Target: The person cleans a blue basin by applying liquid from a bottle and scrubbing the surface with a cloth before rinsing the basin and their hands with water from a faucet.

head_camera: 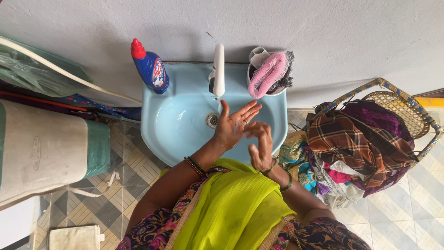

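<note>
Seen from above, both hands hang over a pale blue wash basin [162, 125] fixed to a grey wall. The left hand [233, 125] is spread flat, palm up, its fingers [247, 111] fanned toward one o'clock and holding nothing; a ring shows on one finger and dark bangles circle the wrist. The right hand [261, 146] stands just beside it at four o'clock, edge-on and loosely curled, its fingertips meeting the outer fingers of the left; it too grips nothing, though from this angle whether the two palms actually touch is hard to tell. A white tap [218, 69] rises at twelve o'clock from the hands, its spout pointing down at the bowl, and the metal drain [212, 120] lies at nine o'clock, close to the left hand. On the basin's back rim a blue bottle with a red cap [150, 68] leans at eleven o'clock, and a white cup holding a pink mesh scrubber [268, 74] sits at one o'clock. Well apart at three o'clock, a woven basket [407, 109] on the tiled floor is heaped with checked and coloured clothes [356, 148]. At nine o'clock stands a bulky white and green tub [46, 148]. A yellow-green scarf [231, 203] drapes over the person's front at six o'clock.
</note>
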